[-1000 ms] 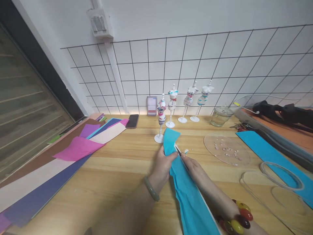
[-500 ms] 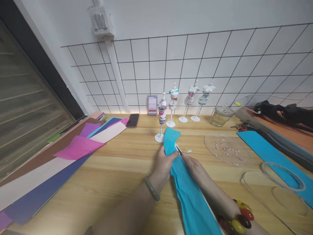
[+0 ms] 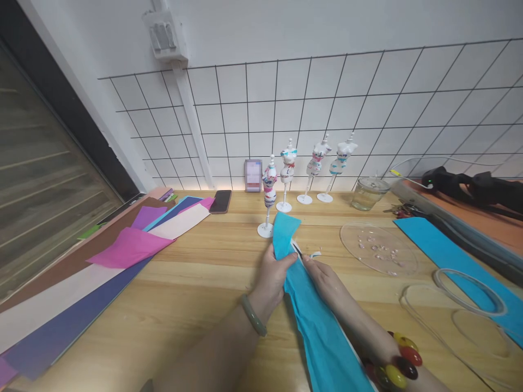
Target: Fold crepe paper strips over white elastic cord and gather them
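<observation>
A long strip of turquoise crepe paper (image 3: 316,326) with a white edge runs from the near table edge up past both hands. My left hand (image 3: 274,272), with a green bangle at the wrist, pinches the strip near its far end, thumb on top. My right hand (image 3: 322,275) is closed around scissors (image 3: 297,250) at the strip's right edge; the dark blades show beside my left thumb, while the handles are hidden in the hand. A small paper scrap (image 3: 315,254) lies just beyond my right fingers. Close behind the strip's tip stands a white mini mannequin (image 3: 269,188) with coloured bands.
Several more mannequins (image 3: 288,166) stand behind. Coloured paper sheets (image 3: 128,247) cover the left side, near a dark phone (image 3: 221,201). On the right are a clear plate (image 3: 353,256) with small gems, a glass jar (image 3: 369,195), a blue sheet (image 3: 423,239) and a tubing coil (image 3: 443,280).
The view has shifted very slightly. Both hands keep the same hold on the strip and the scissors, and the small scrap beyond the right hand sits a little differently.
</observation>
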The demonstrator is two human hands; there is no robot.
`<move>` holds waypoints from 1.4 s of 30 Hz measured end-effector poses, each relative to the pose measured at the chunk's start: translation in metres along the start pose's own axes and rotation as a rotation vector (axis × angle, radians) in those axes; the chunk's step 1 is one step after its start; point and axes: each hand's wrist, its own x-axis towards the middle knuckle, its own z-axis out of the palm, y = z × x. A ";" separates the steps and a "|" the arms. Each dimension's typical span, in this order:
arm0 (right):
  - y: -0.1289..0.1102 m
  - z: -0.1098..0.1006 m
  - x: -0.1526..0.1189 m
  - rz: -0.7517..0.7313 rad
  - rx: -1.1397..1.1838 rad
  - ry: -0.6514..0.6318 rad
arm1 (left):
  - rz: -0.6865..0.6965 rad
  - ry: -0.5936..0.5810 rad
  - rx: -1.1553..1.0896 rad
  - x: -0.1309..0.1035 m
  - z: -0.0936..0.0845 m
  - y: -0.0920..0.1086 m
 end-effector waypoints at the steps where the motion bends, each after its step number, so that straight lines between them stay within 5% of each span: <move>1: -0.001 0.000 0.000 -0.001 -0.014 0.003 | -0.002 -0.004 0.000 0.000 0.000 0.000; 6: -0.001 0.000 0.000 0.011 -0.151 0.028 | -0.010 0.022 0.046 0.003 -0.003 0.000; 12: 0.002 -0.001 0.001 0.011 -0.251 0.029 | 0.024 0.190 0.314 0.025 -0.022 -0.006; 16: 0.002 -0.001 0.000 0.000 -0.297 0.004 | 0.108 0.139 0.404 0.034 -0.031 -0.004; 29: -0.002 0.001 -0.004 -0.014 -0.274 0.019 | 0.026 -0.020 0.132 0.025 -0.021 0.014; 36: -0.014 0.002 -0.014 -0.181 -0.128 0.026 | -0.269 -0.156 -0.259 0.018 -0.014 0.036; 42: -0.010 -0.001 -0.010 -0.180 -0.053 0.083 | -0.156 -0.215 -0.385 0.013 -0.014 0.043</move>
